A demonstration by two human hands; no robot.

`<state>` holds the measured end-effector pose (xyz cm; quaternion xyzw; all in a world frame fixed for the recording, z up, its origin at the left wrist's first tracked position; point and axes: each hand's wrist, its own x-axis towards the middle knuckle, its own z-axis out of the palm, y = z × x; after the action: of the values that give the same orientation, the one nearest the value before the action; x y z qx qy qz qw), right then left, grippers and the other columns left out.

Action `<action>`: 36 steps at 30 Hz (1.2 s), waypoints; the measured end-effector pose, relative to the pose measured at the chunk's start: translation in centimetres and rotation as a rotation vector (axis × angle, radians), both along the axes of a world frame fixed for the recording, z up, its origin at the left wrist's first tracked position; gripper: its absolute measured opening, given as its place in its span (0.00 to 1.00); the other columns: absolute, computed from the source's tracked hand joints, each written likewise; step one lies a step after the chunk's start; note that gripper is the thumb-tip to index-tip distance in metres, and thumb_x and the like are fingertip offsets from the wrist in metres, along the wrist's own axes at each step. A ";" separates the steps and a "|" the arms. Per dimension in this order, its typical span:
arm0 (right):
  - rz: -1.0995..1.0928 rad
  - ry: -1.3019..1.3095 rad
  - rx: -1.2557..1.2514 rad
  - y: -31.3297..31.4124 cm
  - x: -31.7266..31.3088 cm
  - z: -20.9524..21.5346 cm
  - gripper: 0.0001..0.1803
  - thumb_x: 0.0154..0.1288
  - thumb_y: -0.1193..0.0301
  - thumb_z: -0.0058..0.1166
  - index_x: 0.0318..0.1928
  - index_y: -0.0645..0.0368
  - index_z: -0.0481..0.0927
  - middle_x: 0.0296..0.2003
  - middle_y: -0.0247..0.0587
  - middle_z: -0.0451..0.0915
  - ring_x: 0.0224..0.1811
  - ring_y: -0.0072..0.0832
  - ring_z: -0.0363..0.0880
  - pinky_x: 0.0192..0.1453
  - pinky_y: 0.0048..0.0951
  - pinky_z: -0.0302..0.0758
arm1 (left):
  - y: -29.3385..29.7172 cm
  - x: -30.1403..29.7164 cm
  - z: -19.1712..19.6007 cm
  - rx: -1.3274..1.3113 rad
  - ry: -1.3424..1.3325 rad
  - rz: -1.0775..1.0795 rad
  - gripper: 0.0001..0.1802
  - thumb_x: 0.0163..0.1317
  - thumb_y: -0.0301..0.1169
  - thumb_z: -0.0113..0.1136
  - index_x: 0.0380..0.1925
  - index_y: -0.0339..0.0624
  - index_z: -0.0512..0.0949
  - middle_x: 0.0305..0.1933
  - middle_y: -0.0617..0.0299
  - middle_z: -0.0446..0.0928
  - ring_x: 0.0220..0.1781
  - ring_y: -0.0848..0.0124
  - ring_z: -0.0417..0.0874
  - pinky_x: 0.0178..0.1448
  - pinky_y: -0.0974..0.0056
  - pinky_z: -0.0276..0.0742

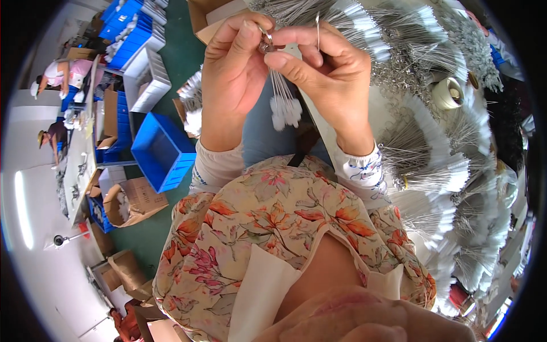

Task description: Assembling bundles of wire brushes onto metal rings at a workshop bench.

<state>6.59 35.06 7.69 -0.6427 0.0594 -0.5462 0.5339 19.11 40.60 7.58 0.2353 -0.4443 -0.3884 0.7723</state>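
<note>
Close together at the top of the head view, both my hands work on one small bundle of thin wire brushes (285, 108), whose white bristle tips hang downward. My left hand (231, 74) is closed, thumb and fingers pinching a small metal ring (264, 33) at the bundle's upper end. Just below it, the thumb and index finger of my right hand (333, 74) pinch the gathered wire ends. A thin metal loop (318, 33) shows across my right fingers; whether it is worn or held I cannot tell.
Piles of wire brushes (424, 159) cover the table on my right, around a white cylindrical container (447, 93). On my left are a blue crate (162, 151), a cardboard box (139, 199) and stacked bins (145, 80). Farther left, other people (57, 77) are at a long table.
</note>
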 end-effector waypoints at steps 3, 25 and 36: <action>-0.123 0.038 -0.105 0.7 1.1 -0.4 0.10 0.48 0.79 0.67 0.34 0.56 0.84 0.19 0.21 0.58 0.21 0.11 0.55 0.25 0.14 0.54 | 0.5 0.5 -0.4 0.016 -0.143 0.158 0.08 0.66 0.29 0.52 0.39 0.38 0.78 0.34 0.65 0.76 0.33 0.79 0.72 0.39 0.74 0.69; -0.346 0.142 -0.481 0.5 7.6 -1.9 0.19 0.52 0.83 0.60 0.45 0.51 0.83 0.33 0.31 0.72 0.28 0.19 0.71 0.29 0.18 0.71 | 2.0 6.7 -2.7 -0.067 -0.565 0.854 0.05 0.60 0.25 0.59 0.35 0.36 0.80 0.31 0.65 0.77 0.21 0.87 0.65 0.23 0.80 0.56; -0.345 0.123 -0.466 0.0 7.5 -3.7 0.22 0.47 0.88 0.58 0.43 0.52 0.84 0.33 0.32 0.72 0.26 0.19 0.71 0.27 0.18 0.70 | 1.1 5.8 -3.0 -0.001 -0.464 0.804 0.05 0.61 0.25 0.58 0.36 0.35 0.79 0.28 0.69 0.76 0.22 0.90 0.64 0.24 0.81 0.57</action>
<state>14.12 35.04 3.98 -0.7602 0.0732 -0.5879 0.2666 24.88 41.70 4.59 0.4692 -0.4789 0.0049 0.7419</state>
